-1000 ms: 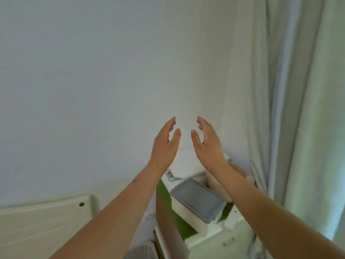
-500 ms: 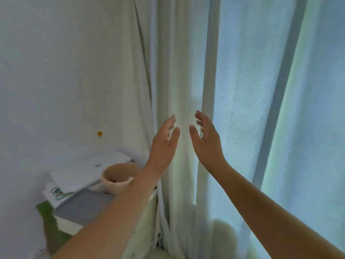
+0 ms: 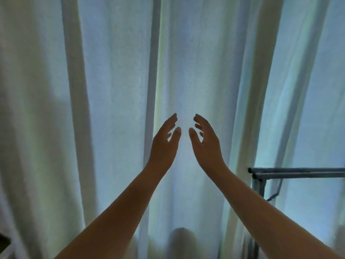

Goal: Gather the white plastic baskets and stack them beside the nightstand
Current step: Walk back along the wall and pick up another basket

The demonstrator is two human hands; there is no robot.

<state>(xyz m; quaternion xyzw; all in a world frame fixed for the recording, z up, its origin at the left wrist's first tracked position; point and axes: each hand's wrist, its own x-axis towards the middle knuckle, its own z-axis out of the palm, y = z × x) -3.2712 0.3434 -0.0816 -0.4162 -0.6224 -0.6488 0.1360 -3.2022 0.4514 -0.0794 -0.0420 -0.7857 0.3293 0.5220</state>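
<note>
My left hand (image 3: 164, 144) and my right hand (image 3: 206, 144) are raised side by side in the middle of the view, palms facing each other a small gap apart. Both hold nothing and their fingers are loosely spread. They hang in front of a pale, backlit curtain (image 3: 115, 90). No white plastic basket and no nightstand shows in this view.
The curtain fills nearly the whole view in long vertical folds. A dark metal rack (image 3: 295, 172) with two horizontal bars juts in at the right edge, and a thin cord hangs from it. A dark corner of something shows at the bottom left edge.
The view has swung to the right: the wall and the small stand with a bowl and grey tray have left the frame. The curtain and metal rack have come in. My hands keep the same pose.
</note>
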